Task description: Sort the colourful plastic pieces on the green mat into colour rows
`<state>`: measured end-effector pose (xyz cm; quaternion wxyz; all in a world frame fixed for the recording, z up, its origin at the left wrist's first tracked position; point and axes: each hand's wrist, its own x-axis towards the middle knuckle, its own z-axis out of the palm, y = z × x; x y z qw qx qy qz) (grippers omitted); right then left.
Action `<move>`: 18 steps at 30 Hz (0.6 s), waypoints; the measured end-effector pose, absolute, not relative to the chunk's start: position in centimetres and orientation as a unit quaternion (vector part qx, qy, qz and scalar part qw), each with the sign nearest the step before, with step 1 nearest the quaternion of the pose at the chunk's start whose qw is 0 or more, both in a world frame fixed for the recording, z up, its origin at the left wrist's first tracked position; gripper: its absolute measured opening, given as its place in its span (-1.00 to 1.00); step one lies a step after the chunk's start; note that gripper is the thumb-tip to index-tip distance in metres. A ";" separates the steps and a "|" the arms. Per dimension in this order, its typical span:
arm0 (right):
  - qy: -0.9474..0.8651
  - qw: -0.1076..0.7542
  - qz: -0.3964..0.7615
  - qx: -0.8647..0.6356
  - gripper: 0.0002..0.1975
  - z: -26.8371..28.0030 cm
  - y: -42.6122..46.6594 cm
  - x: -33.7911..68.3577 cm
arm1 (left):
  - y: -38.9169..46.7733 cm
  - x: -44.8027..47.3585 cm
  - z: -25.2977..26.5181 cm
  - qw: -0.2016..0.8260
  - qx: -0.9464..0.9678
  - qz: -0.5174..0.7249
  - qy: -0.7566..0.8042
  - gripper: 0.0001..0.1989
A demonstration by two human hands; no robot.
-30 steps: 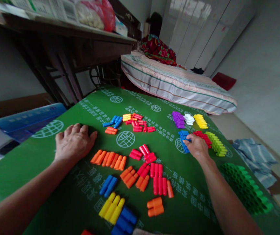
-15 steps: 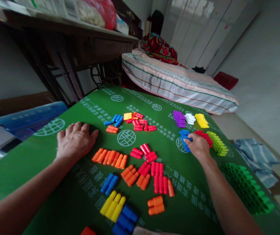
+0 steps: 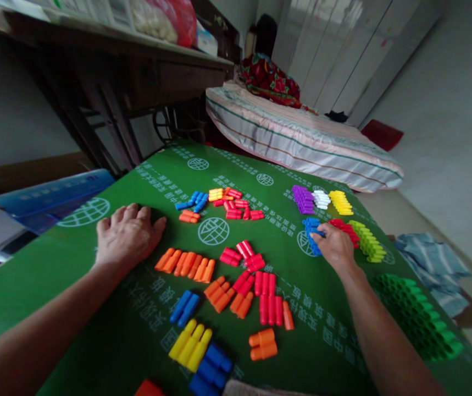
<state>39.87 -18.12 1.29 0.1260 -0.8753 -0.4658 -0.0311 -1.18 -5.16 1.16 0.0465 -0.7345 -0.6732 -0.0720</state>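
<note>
Blue pegs (image 3: 312, 235), small hard plastic pieces stacked in a neat block, lie at the right of the green desk (image 3: 95, 297) under the right hand's fingertips. Nearest the viewer lie yellow pegs (image 3: 189, 346), more blue ones, orange pegs (image 3: 262, 345) and red pegs (image 3: 268, 300). Farther on, the left hand (image 3: 127, 235) rests flat and spread on the desk, holding nothing, beside an orange row (image 3: 186, 265). The right hand (image 3: 334, 246) curls narrowly onto the blue block; whether it grips a piece cannot be told. Such pegs look light, stiff and smooth, likely to scatter, best pinched across the sides. Beyond stand purple pegs (image 3: 301, 199), white and yellow stacks, then a bed (image 3: 301, 146).
</note>
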 end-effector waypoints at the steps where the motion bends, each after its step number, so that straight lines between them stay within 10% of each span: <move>1: -0.466 0.126 -0.030 -0.875 -0.72 1.3 -18.1 39.8 | -5.2 -1.2 1.2 0.046 -0.734 -0.071 -0.674 -0.37; 18: -0.450 0.225 -0.031 -0.864 -0.73 0.8 -18.7 42.0 | -5.2 -1.3 0.8 0.048 -0.740 -0.081 -0.666 -0.37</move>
